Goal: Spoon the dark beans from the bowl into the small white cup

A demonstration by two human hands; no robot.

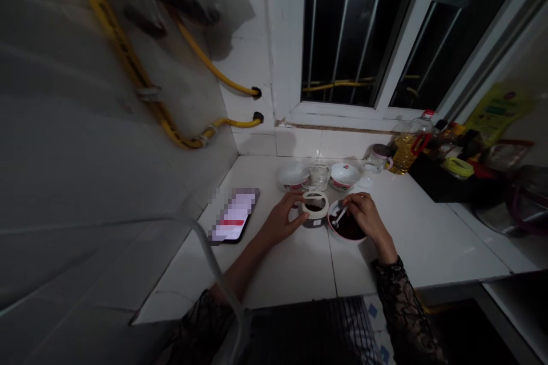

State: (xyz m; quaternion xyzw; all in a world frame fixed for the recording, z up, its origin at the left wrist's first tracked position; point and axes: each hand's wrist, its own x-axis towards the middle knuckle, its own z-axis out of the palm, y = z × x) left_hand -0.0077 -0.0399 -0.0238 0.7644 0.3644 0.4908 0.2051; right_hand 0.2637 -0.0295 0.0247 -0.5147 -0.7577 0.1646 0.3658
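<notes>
My left hand (282,218) is curled around the side of a small clear jar (316,221), thumb at the near side and fingers at the far side. The jar has a pale rim and some dark contents, and it stands upright on the counter. Between the fingers of my right hand (367,215) is a small white spoon (341,216). Its tip reaches down into a bowl (341,237) with a reddish rim, which holds a dark red-brown substance. The bowl stands just right of the jar. My right hand covers part of its far right side.
Behind the jar stand two white bowls (345,173) with a glass jar (318,175) between them. A phone (236,215) with a lit screen lies on the left. An oil bottle (405,151), a lidded glass mug (380,158) and a dark box of condiments (445,179) are at the right.
</notes>
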